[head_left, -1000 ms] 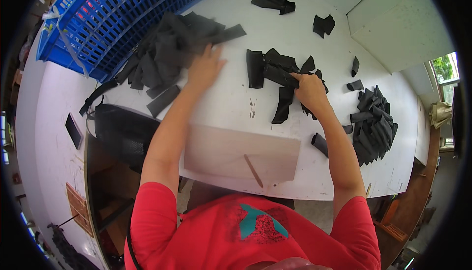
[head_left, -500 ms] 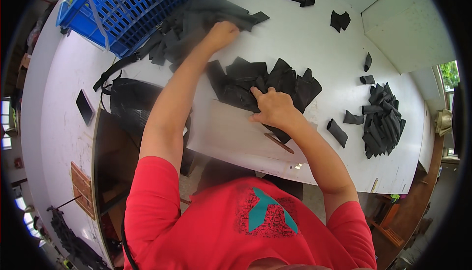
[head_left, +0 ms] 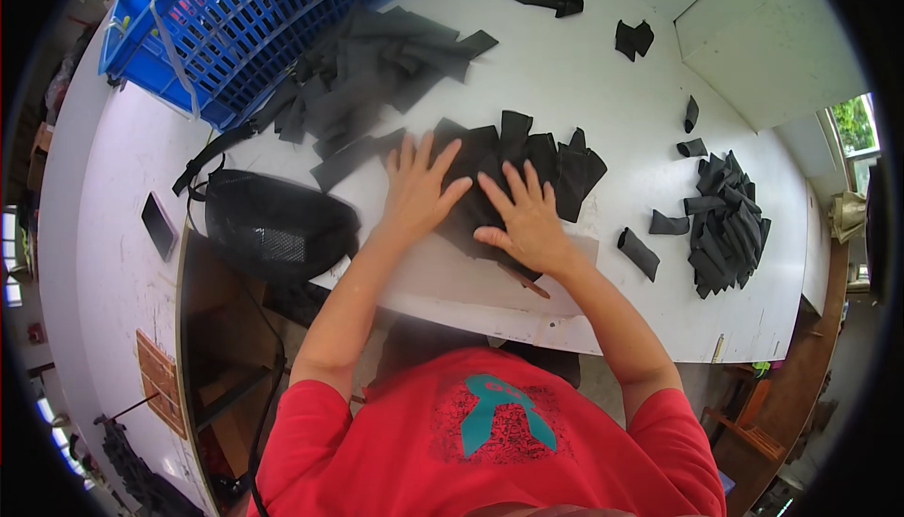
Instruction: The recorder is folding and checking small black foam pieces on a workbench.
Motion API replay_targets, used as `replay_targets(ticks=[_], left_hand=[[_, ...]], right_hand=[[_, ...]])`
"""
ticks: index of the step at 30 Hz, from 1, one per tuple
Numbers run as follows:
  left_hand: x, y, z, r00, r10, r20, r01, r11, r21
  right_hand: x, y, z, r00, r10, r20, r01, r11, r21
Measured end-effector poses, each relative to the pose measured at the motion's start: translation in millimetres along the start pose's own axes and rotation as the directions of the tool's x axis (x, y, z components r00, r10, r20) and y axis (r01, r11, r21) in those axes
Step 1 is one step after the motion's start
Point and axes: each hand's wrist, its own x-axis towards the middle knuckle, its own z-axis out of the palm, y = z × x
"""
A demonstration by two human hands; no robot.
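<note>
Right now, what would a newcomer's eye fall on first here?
The bright blue basket at upper left, with a loose heap of dark strips beside it. Then the left hand and right hand, fingers spread over black pieces mid-table, and the red shirt at the bottom.

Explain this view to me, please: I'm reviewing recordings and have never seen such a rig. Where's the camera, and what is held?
There is no machine: a person works bare-handed. The view comes from a wide fisheye camera worn on the head, looking down, so straight edges bend, and the picture's left is the person's left. On the white table lie black pieces in three main groups: a loose pile by the blue basket, a heap in the middle, and a pile on the right. The left hand and right hand rest on the heap, fingers spread; neither seems to grip anything.
</note>
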Motion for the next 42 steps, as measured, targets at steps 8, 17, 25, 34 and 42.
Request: replay_targets(ticks=[8, 17, 25, 34, 42], left_hand=[[-13, -9, 0, 0.978, -0.018, -0.210, -0.025, 0.980, -0.198], [-12, -8, -7, 0.973, -0.099, -0.208, 0.028, 0.948, -0.318], [-13, -12, -8, 0.984, -0.125, -0.128, 0.068, 0.924, -0.378], [-6, -13, -11, 0.975, -0.173, -0.141, 0.103, 0.909, -0.403], [-14, -10, -12, 0.967, -0.202, -0.154, 0.122, 0.902, -0.414]], right_hand=[[-2, -3, -23, 0.993, 0.090, 0.074, -0.098, 0.988, 0.121], [176, 178, -46, 0.889, 0.195, -0.415, -0.194, 0.980, 0.046], [280, 253, -15, 0.866, 0.480, -0.139, -0.491, 0.869, -0.063], [258, 296, -8, 0.568, 0.101, -0.817, -0.367, 0.919, -0.142], [190, 325, -21, 0.492, 0.669, -0.557, -0.837, 0.539, -0.092]])
